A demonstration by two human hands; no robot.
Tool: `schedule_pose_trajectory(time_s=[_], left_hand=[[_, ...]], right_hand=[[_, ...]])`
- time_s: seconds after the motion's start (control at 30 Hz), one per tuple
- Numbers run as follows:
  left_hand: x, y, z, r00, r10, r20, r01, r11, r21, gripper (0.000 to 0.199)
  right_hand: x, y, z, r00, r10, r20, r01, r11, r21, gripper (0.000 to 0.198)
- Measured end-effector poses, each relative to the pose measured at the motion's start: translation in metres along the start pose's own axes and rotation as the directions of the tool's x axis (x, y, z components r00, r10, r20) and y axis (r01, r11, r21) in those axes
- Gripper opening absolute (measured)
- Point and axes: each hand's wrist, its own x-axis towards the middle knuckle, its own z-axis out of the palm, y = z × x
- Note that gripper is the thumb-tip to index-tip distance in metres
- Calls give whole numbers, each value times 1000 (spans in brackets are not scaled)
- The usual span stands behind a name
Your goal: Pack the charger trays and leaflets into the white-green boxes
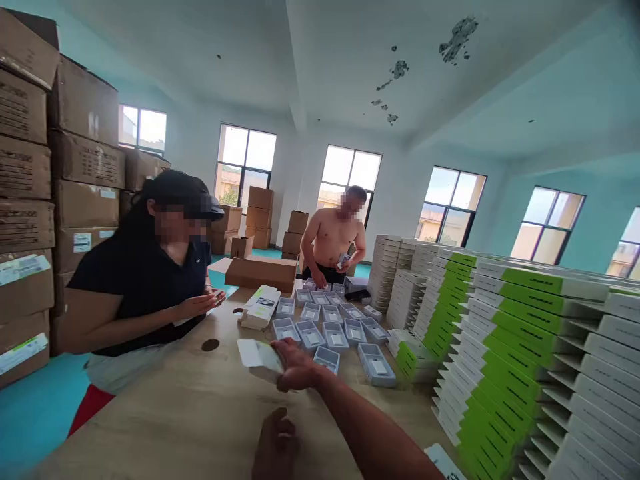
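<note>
My right hand (297, 365) reaches across the table and is closed around the near side of a small white carton (260, 360), whose end flap stands out to the left. Close to the table's front edge is my left hand (277, 440), low in the view and smeared. Its fingers look bent, but I cannot tell whether they are closed, and no object shows in them. Just beyond the carton stand several pale plastic trays (310, 335), many with a white piece inside. The nearest tray (377, 365) lies right of my right hand.
Tall stacks of white-and-green boxes (505, 347) line the right side. A white carton (260, 307) and an open cardboard box (261, 273) sit farther back. A co-worker (150, 280) is at the left, another (334, 240) across the table (165, 413). Cardboard boxes (85, 160) are piled left.
</note>
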Motion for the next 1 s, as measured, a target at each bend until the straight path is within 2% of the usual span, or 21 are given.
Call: schedule_pose_trajectory(time_s=[0.07, 0.13, 0.17, 0.23, 0.3, 0.33, 0.37, 0.43, 0.5, 0.57, 0.63, 0.73, 0.87, 1.0], left_hand=[[-4, 5, -1, 997, -2, -72, -3, 997, -75, 66], [-15, 15, -1, 991, 137, -5, -137, 987, -87, 83], [-22, 21, -1, 968, 242, 63, -237, 968, -80, 86], [-41, 31, 2, 873, 381, 303, -387, 921, -45, 93], [-57, 38, 5, 801, 369, 471, -422, 907, 7, 86], [-63, 41, 6, 801, 331, 499, -406, 913, 46, 77], [-67, 42, 7, 823, 288, 490, -379, 921, 94, 66], [-67, 43, 7, 893, 233, 386, -328, 923, 202, 53], [-59, 44, 5, 934, 229, 274, -309, 903, 297, 57], [-50, 44, 4, 941, 250, 229, -317, 886, 337, 61], [-43, 45, 3, 932, 268, 245, -342, 876, 341, 61], [-41, 43, 4, 920, 267, 286, -359, 865, 350, 56], [-46, 42, 5, 912, 245, 330, -360, 862, 357, 50], [-50, 43, 5, 890, 255, 378, -387, 860, 333, 49]], right_hand=[[-41, 15, -20, 998, -32, 45, 26, 992, 126, 75], [-90, 30, -31, 994, -45, 99, 21, 971, 238, 58], [-115, 35, -31, 992, -45, 119, 10, 959, 284, 52], [-161, 39, -22, 990, -30, 138, -20, 935, 353, 46], [-197, 34, -4, 993, 10, 116, -53, 925, 376, 47], [-211, 31, 5, 996, 45, 73, -69, 929, 364, 47], [-225, 28, 13, 996, 92, 6, -89, 938, 336, 46], [-255, 28, 20, 964, 201, -172, -154, 956, 250, 42], [-288, 36, 17, 889, 306, -342, -265, 951, 160, 40], [-323, 51, 5, 805, 398, -440, -401, 912, 91, 44], [-351, 67, -7, 743, 473, -474, -518, 855, 43, 50], [-372, 83, -15, 714, 533, -454, -596, 803, 4, 48], [-374, 85, -12, 705, 542, -457, -594, 804, 37, 32], [-377, 76, -15, 651, 534, -539, -549, 822, 151, 23]])
